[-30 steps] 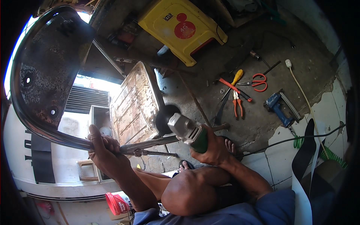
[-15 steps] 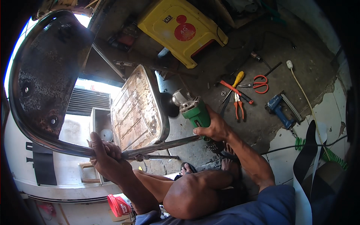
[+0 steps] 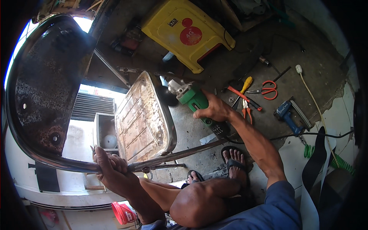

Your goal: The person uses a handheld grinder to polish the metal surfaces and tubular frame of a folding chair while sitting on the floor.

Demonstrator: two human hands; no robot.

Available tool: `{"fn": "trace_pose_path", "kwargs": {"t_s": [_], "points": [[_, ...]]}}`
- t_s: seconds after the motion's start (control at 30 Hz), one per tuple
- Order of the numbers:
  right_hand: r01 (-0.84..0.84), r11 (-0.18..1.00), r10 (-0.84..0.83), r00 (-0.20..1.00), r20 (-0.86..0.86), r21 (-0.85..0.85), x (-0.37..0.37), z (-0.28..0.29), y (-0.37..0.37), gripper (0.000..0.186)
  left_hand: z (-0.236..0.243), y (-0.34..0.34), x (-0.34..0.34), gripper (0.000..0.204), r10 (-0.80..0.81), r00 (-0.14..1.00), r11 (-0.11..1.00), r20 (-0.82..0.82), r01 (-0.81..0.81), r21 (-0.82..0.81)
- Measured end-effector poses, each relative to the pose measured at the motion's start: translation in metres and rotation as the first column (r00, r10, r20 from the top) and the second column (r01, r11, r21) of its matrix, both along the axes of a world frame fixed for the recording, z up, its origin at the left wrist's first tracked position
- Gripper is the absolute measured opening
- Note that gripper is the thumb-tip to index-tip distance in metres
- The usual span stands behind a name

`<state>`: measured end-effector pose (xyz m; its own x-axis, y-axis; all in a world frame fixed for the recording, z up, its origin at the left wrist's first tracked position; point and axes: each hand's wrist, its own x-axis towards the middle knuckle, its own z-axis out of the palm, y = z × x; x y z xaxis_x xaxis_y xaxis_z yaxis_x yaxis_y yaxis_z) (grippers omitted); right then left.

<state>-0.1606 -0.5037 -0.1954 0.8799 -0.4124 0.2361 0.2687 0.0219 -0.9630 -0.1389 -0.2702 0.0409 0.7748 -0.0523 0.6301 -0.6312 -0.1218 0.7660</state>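
A rusty metal chair frame lies tilted in front of me, its curved back panel [image 3: 46, 84] at the far left and its worn seat pan [image 3: 143, 119] in the middle. My left hand [image 3: 111, 165] is closed round the bent tubular frame between them. In my right hand [image 3: 216, 109] is a green angle grinder [image 3: 196, 100], gripped by its body. The grinder's dark disc [image 3: 166, 96] is beside the seat pan's right rim; whether it touches cannot be made out. A rusty chair leg tube [image 3: 184, 154] runs to the right below the grinder.
A yellow plastic stool [image 3: 180, 30] stands beyond. On the floor at right lie red-handled scissors [image 3: 269, 90], a yellow-handled screwdriver [image 3: 247, 82], orange-handled pliers [image 3: 246, 111] and a blue staple gun [image 3: 287, 119]. A black cord [image 3: 306, 135] trails right. A red-and-white bucket [image 3: 124, 212] stands at lower left.
My right hand has moved the grinder slightly left and up along the seat's rim. The chair frame has shifted a little downward, with my left hand still round it.
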Motion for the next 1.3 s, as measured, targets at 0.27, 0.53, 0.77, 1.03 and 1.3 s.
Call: {"fn": "trace_pose_path", "kwargs": {"t_s": [0.27,0.53,0.77,1.03,1.3], "points": [[-0.004,1.000,0.003,0.999,-0.034,-0.031,-0.062,0.004,0.030,0.084,-0.001,0.002,0.004,0.030,-0.015,1.000,0.998,-0.015,0.015,-0.055],[-0.034,0.999,0.029,0.993,-0.112,-0.041,-0.094,0.020,0.057,0.088,-0.002,-0.001,0.003,0.033,-0.060,0.998,0.997,-0.034,0.058,-0.052],[0.020,0.997,-0.025,0.997,-0.072,-0.072,-0.055,0.010,0.022,0.087,0.006,0.000,0.004,0.039,-0.098,0.993,0.995,-0.060,0.096,-0.035],[0.002,0.997,-0.006,0.999,-0.054,-0.077,-0.006,0.002,-0.015,0.084,0.009,0.006,0.003,0.042,-0.209,0.972,0.978,-0.110,0.207,-0.032],[0.035,0.996,-0.036,0.999,-0.011,-0.080,0.028,0.021,-0.040,0.079,0.010,0.035,-0.008,0.038,-0.377,0.924,0.924,-0.062,0.380,0.036]]}}
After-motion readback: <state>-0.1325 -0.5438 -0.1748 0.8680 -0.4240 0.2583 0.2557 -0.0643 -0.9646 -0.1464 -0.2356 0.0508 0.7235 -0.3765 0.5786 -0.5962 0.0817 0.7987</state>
